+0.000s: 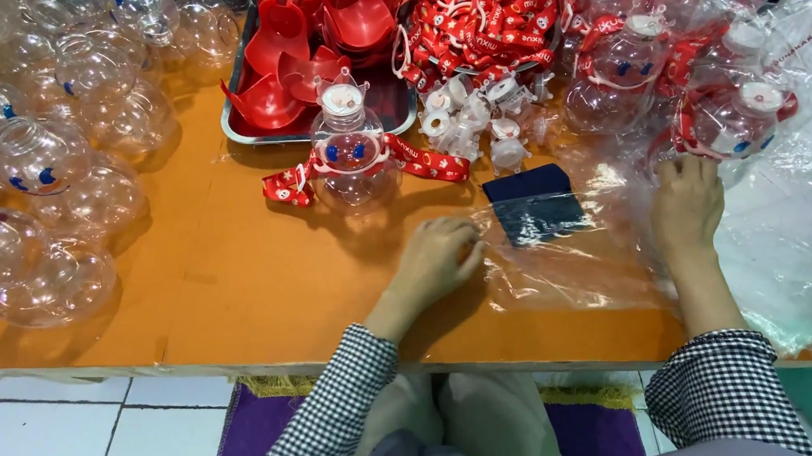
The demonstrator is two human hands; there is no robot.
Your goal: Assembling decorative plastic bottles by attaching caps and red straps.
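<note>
Fingers of the left hand [435,260] curl loosely on a clear plastic bag [570,261] lying flat on the orange table [230,277]. Right hand [687,203] presses open fingers on bagged bottles [702,76] beside a dark blue square card [532,205].

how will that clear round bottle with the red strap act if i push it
The bottle looks like thin clear plastic and seems empty, so it is probably light and would slide easily on the table. Its rounded body suggests it would roll if tipped. The red strap lies limp on both sides, so it would likely drag behind.
</note>
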